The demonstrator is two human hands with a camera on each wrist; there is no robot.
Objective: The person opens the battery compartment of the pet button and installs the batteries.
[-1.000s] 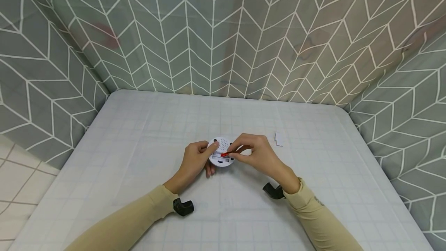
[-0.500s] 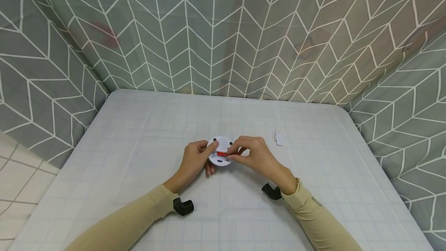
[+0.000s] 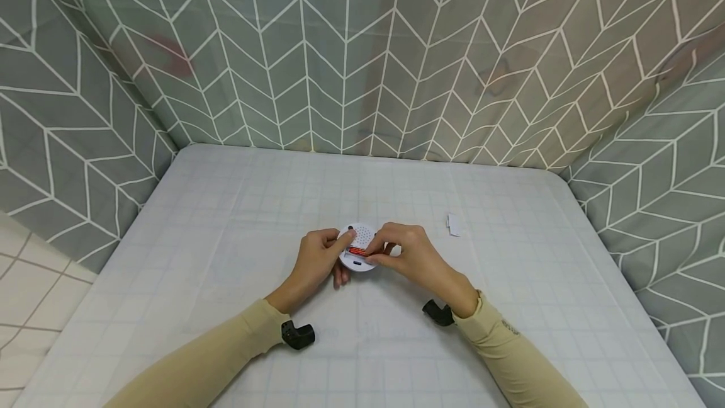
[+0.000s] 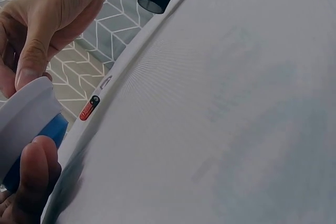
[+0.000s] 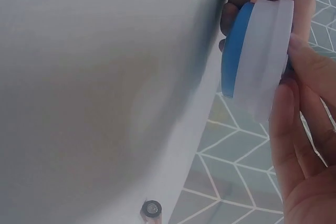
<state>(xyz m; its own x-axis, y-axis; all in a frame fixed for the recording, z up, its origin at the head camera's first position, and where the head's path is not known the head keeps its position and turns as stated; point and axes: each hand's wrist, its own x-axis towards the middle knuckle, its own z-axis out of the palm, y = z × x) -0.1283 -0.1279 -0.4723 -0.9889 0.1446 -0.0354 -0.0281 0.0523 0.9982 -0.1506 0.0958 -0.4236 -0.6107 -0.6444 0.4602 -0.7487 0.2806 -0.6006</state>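
Note:
My left hand grips a round white device by its left side, thumb on the back and fingers beneath. Speaker holes and a battery compartment face up; a blue underside shows in the right wrist view. A red battery lies at the compartment, and my right hand pinches its right end between thumb and forefinger. In the left wrist view the device hides the compartment. A second battery, red and black, lies on the table; the right hand hides it in the head view.
A small white cover lies on the table right of the hands. Black wrist cameras jut from both sleeves. Patterned curtains stand along the table's back and sides.
The red battery has turned flatter and moved slightly left and down into the compartment, the right fingers following it. The left hand keeps its hold on the device.

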